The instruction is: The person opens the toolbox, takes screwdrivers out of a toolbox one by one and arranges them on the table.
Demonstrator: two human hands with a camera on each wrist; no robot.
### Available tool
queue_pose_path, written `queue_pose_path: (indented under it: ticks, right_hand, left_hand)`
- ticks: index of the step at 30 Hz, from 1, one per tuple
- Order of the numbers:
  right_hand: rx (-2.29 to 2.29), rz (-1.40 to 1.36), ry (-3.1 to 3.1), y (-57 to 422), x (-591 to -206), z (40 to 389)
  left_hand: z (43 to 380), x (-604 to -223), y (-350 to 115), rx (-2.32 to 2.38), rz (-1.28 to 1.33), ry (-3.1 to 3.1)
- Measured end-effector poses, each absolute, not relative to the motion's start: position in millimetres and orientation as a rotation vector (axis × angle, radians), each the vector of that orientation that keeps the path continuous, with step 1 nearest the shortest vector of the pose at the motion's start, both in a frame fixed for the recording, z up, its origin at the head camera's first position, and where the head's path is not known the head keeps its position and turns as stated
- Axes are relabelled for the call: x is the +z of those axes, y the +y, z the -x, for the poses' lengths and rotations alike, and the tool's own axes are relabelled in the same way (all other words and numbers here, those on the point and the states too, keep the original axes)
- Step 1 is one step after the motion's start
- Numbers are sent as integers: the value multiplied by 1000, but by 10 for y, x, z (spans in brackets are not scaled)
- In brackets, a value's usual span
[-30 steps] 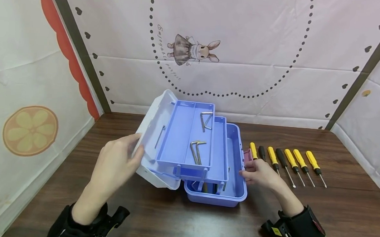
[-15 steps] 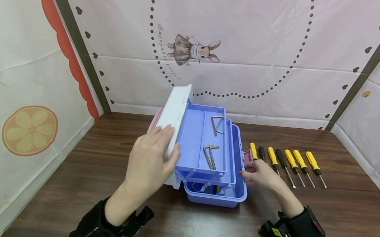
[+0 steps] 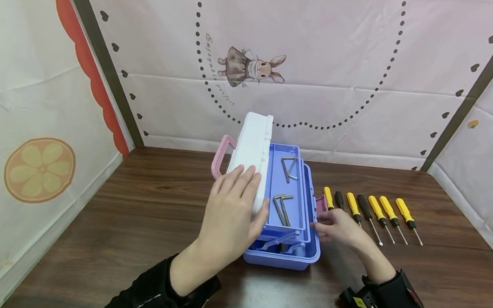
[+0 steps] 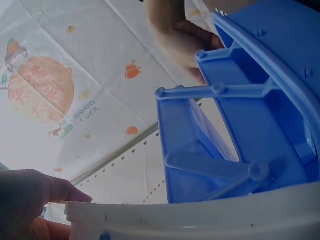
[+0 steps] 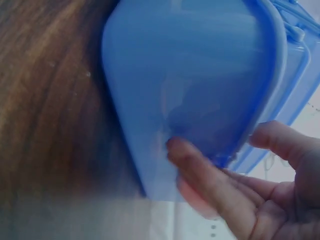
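A blue plastic toolbox (image 3: 280, 261) stands mid-table with its white lid (image 3: 253, 145) tilted up and leaning over the stepped trays. My left hand (image 3: 231, 213) holds the lid's near part, fingers extended over the outer face and thumb at the edge. In the left wrist view, the lid edge (image 4: 175, 220) lies between thumb and fingers of the left hand (image 4: 25, 205). My right hand (image 3: 339, 226) grips the box's right rim; in the right wrist view, fingers (image 5: 210, 182) lie against the outer wall and the thumb reaches the rim. Hex keys (image 3: 283, 209) lie in the top tray (image 3: 276, 174).
Several screwdrivers (image 3: 377, 209) with yellow or black handles lie in a row right of the box. A pink handle (image 3: 221, 157) sticks out from the lid, and a pink latch (image 3: 321, 203) sits by the right hand. Printed cloth walls (image 3: 319, 46) enclose the table (image 3: 156, 205).
My left hand has swung the lid up and rightward over the trays, which have folded inward to the right. The right hand has stayed at the box's rim.
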State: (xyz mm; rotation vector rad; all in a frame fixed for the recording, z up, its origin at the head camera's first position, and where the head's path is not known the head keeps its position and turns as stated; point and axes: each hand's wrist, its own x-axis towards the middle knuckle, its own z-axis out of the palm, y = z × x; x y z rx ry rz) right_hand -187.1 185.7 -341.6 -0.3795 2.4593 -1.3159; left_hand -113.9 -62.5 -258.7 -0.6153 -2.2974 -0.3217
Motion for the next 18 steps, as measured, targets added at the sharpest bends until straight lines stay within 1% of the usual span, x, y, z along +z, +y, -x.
queue_pose_path:
  ticks: [5, 8, 14, 18]
  right_hand:
    - [-1146, 424, 2811, 1829, -3211, 1729]
    - [-1165, 492, 2992, 1763, -3027, 1621]
    - [-1592, 682, 2750, 1587, -2726, 1534]
    - [-1706, 739, 2559, 1486, -2631, 1546]
  left_hand:
    - [1124, -2598, -587, -302, 627, -2326]
    - [1121, -2606, -557, -273, 636, -2337]
    - [1132, -2633, -463, -239, 672, -2345]
    - [1128, -2659, -384, -224, 700, -2351]
